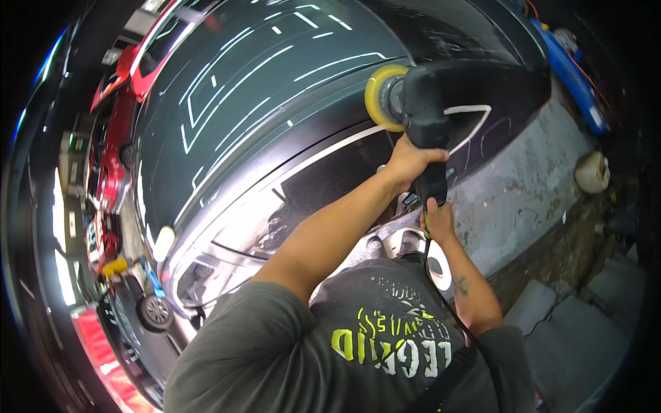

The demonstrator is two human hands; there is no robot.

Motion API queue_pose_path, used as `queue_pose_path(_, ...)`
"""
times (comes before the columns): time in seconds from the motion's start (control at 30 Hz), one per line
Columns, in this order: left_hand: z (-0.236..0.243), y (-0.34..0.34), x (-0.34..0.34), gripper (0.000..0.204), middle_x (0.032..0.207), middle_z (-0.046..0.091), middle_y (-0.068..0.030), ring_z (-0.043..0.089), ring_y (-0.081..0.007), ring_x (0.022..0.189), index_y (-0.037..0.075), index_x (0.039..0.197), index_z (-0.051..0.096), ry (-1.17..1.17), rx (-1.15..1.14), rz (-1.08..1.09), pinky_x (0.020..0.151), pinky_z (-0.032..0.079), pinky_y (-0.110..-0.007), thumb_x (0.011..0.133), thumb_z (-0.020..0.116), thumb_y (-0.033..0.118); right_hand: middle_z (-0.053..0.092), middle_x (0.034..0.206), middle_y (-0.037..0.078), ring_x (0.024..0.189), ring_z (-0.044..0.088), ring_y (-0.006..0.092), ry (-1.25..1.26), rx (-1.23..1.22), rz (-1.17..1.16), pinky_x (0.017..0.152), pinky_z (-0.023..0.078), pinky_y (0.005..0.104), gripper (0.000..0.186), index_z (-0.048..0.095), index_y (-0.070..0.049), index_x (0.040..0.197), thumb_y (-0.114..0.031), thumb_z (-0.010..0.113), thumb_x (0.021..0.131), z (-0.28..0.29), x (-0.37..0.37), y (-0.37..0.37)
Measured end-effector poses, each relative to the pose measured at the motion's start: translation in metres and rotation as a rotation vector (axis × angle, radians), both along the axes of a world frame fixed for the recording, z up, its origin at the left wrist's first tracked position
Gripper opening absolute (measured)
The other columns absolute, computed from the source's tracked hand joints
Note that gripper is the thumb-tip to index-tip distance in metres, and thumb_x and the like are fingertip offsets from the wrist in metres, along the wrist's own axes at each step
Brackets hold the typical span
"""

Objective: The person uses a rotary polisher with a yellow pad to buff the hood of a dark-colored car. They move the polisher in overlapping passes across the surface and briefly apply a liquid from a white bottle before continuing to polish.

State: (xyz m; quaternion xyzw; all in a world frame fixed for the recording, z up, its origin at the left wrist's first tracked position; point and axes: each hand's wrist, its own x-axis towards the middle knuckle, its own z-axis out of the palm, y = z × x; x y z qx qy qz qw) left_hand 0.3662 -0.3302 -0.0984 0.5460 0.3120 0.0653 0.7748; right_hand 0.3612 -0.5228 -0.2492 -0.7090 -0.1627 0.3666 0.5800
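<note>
A black power polisher (425, 103) is held out in front of me, its yellow foam pad (377, 98) set on edge against the body of a glossy dark car (275, 89). My left hand (413, 164) wraps round the tool's body just behind its head. Lower down, my right hand (438, 220) is closed round the rear end of the handle. From there a black cord (454, 313) trails back over my shirt. The exact contact between pad and paint is partly hidden by the tool's head.
Red cars (110, 155) stand along the left, with another dark car's wheel (155, 313) below them. To the right, a whitish round container (591, 172) sits on the grey concrete floor (509, 186). A long blue object (575, 79) lies at the upper right.
</note>
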Motion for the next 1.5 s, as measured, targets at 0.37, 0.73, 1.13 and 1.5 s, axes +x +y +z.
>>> queue_pose_path(0.37,0.004,0.037,-0.18,0.05,0.126,0.072,-0.0083,0.072,-0.0231,0.121,0.007,0.136,0.066,-0.207,-0.177,0.179,0.107,0.057,-0.044,0.091,0.089,0.008,0.081,0.106,0.025,0.103,0.079,0.0452,-0.29,-0.046,0.419,0.091,0.06,0.0511,0.068,0.075,-0.004,0.127,-0.063,0.08,0.094,0.071,-0.061,0.035)
queue_pose_path(0.73,0.011,0.052,-0.294,0.072,0.143,0.065,-0.0124,0.064,-0.0308,0.14,0.011,0.152,0.053,-0.443,-0.249,0.41,0.116,0.055,-0.053,0.09,0.088,0.008,0.081,0.109,0.026,0.108,0.078,0.0472,-0.498,-0.127,0.771,0.094,0.06,0.0543,0.079,0.071,-0.006,0.137,-0.066,0.084,0.087,0.113,-0.1,0.094)
queue_pose_path(1.13,-0.014,0.084,-0.422,0.074,0.138,0.068,-0.0145,0.066,-0.0395,0.137,0.011,0.15,0.054,-0.805,-0.135,0.735,0.117,0.053,-0.06,0.086,0.09,0.019,0.08,0.097,0.026,0.098,0.078,0.0502,-0.736,-0.141,1.102,0.089,0.059,0.0569,0.087,0.068,-0.002,0.124,-0.081,0.075,0.087,0.168,-0.192,0.184)
queue_pose_path(1.5,-0.008,0.079,-0.408,0.073,0.144,0.067,-0.0132,0.064,-0.0389,0.141,0.011,0.151,0.054,-0.756,-0.15,0.654,0.12,0.051,-0.06,0.089,0.09,0.017,0.081,0.107,0.025,0.105,0.079,0.0443,-0.639,-0.214,1.073,0.093,0.06,0.0529,0.081,0.069,-0.001,0.128,-0.067,0.086,0.084,0.164,-0.175,0.177)
